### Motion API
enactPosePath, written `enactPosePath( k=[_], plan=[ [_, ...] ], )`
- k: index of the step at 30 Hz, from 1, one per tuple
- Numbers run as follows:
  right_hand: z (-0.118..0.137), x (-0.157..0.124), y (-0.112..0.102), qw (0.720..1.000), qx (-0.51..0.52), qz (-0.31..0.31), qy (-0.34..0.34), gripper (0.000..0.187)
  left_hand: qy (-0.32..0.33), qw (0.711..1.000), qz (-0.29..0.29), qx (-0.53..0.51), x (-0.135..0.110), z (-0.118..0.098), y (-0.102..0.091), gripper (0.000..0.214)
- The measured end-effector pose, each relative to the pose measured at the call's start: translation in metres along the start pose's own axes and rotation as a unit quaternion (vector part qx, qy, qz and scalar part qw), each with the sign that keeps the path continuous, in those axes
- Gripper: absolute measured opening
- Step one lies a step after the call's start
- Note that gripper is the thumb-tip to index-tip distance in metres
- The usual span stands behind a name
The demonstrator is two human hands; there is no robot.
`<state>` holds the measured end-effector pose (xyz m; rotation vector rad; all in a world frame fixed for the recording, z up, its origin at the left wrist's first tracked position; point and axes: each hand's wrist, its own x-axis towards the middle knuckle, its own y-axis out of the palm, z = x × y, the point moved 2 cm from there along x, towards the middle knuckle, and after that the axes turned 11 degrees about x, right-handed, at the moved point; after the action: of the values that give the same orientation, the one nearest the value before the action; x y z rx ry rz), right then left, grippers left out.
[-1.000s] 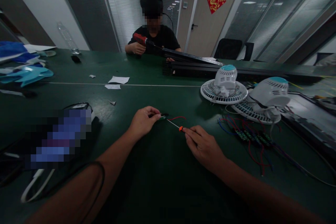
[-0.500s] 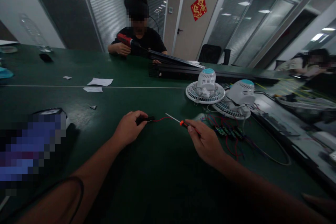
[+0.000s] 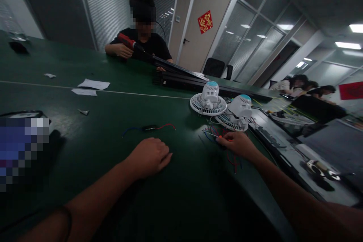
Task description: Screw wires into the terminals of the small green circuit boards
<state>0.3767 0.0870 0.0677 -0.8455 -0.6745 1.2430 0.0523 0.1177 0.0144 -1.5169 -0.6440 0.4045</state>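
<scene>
My left hand (image 3: 150, 157) rests on the green table with its fingers curled in, and I see nothing in them. Just beyond it lies a small black module (image 3: 149, 127), with a blue wire trailing left and a red wire trailing right. My right hand (image 3: 236, 143) is closed round a screwdriver (image 3: 220, 137) with an orange-and-black handle. Its thin shaft points left, over a tangle of red and blue wires (image 3: 210, 129). The small circuit boards among these wires are mostly hidden by my right hand.
Two white fan-like units (image 3: 210, 102) with blue tops stand behind the wires. Across the table a person holds a red power drill (image 3: 126, 41) against long black bars (image 3: 184, 81). Paper scraps (image 3: 93, 84) lie at left, a large flat panel (image 3: 283, 159) at right.
My left hand has let go of the black module, which now lies on the table, and drawn back. My right hand has carried the screwdriver right to the wires. The view has turned right.
</scene>
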Motion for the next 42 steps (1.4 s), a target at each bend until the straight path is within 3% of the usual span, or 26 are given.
enactPosePath(
  k=[4,13,20,28,31,34,36,39,42],
  plan=[
    [-0.008,-0.001,0.008,0.989,-0.148,0.013,0.004,0.025,0.008,1.000,-0.001,-0.020,0.000,-0.005,0.004,0.031],
    [-0.012,0.014,0.019,0.961,-0.266,0.074,0.022,0.036,-0.014,0.998,0.055,0.041,0.001,-0.015,-0.004,0.032],
    [0.003,0.013,0.019,0.962,-0.254,0.097,0.001,0.024,-0.064,0.996,0.050,0.030,-0.009,-0.025,-0.005,0.032],
    [0.036,-0.015,0.004,0.982,-0.169,0.053,-0.068,0.029,-0.032,0.999,0.033,0.016,-0.040,-0.047,-0.011,0.023],
    [0.057,-0.032,0.022,0.987,-0.048,0.083,-0.129,0.027,0.005,0.998,-0.060,0.009,-0.063,-0.060,-0.012,0.022],
    [0.080,-0.050,0.055,0.961,0.049,0.168,-0.213,0.020,0.021,0.972,-0.233,0.022,-0.090,-0.071,-0.020,0.029],
    [0.094,-0.059,0.079,0.935,0.040,0.234,-0.262,0.020,-0.001,0.950,-0.309,0.035,-0.107,-0.072,-0.027,0.032],
    [0.111,-0.069,0.104,0.907,0.034,0.289,-0.305,0.023,-0.054,0.938,-0.337,0.056,-0.125,-0.066,-0.037,0.028],
    [0.122,-0.073,0.116,0.889,0.023,0.316,-0.329,0.027,-0.135,0.921,-0.364,0.015,-0.136,-0.052,-0.043,0.025]
  ],
)
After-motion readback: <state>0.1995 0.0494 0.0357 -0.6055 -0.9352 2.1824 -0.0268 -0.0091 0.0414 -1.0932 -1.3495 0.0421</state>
